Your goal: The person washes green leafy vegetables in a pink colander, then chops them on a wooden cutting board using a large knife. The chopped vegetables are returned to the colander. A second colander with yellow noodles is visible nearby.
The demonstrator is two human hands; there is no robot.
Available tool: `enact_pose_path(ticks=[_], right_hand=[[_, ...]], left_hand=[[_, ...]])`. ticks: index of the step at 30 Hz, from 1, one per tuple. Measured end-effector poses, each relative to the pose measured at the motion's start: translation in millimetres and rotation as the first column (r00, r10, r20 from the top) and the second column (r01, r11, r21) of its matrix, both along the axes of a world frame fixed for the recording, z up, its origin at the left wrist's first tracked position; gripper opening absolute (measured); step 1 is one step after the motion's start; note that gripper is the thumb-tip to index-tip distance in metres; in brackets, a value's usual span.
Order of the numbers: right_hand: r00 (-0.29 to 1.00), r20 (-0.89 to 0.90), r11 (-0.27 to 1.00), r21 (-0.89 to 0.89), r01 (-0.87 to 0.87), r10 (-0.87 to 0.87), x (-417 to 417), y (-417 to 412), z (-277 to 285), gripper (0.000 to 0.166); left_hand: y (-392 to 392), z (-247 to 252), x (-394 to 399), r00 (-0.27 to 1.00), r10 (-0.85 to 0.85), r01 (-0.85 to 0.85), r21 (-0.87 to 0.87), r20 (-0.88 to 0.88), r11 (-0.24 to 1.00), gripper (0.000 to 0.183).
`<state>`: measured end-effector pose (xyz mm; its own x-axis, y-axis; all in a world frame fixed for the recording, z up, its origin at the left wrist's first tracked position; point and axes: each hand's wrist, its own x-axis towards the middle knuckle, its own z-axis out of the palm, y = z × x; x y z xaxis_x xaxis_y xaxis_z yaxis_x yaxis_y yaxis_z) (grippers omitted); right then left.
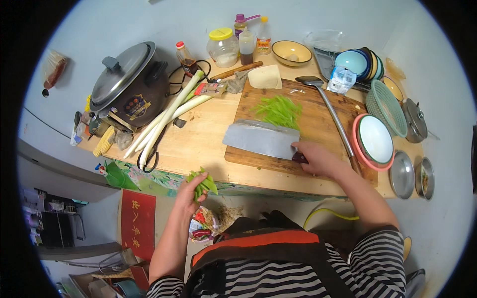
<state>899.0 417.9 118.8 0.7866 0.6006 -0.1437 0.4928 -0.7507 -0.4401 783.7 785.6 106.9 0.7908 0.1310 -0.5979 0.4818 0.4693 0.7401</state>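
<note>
In my left hand (192,192) is a bunch of green vegetable slices (206,184), held just off the table's front edge. My right hand (316,158) grips the dark handle of a wide cleaver (261,139), whose blade lies over the left front of the wooden cutting board (320,130). Behind the blade rests a heap of shredded green vegetable (278,111). At the board's back left corner sits a pale cream-coloured slab (265,77). A long-handled metal spatula (333,111) lies along the board's right side.
Leeks (169,115) lie left of the board, beside a large lidded electric pot (128,82). Bottles and a yellow-lidded jar (222,48) line the wall. Bowls (376,139) and a green plastic basket (385,108) stand right. Below the table's edge is a waste bin (203,223).
</note>
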Motion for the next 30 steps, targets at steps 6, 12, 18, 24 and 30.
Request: enact_pose_path(ticks=[6,12,18,24,30], right_hand=[[0.966,-0.209,0.939,0.273,0.209,-0.154,-5.1,16.8,28.2,0.050],[0.597,-0.775,0.769,0.250,0.589,-0.205,9.5,17.7,32.4,0.018],[0.582,-0.772,0.693,0.273,0.668,-0.257,34.7,-11.3,27.6,0.017],[0.646,-0.689,0.707,0.275,0.651,-0.327,40.4,-37.4,35.0,0.017],[0.700,-0.621,0.774,0.229,0.591,-0.351,28.6,-42.2,45.6,0.023]], left_hand=[[-11.0,10.9,48.8,0.983,-0.185,0.183,0.145,0.005,0.972,0.023],[-49.5,13.9,112.6,0.896,-0.443,0.407,0.361,0.021,0.839,0.023],[-94.5,-14.7,171.4,0.783,-0.621,0.333,0.869,-0.040,0.365,0.036],[-117.8,-11.5,181.6,0.817,-0.544,0.284,0.955,-0.192,0.089,0.051],[-103.2,-17.1,173.4,0.809,-0.585,0.159,0.979,-0.056,0.126,0.066]])
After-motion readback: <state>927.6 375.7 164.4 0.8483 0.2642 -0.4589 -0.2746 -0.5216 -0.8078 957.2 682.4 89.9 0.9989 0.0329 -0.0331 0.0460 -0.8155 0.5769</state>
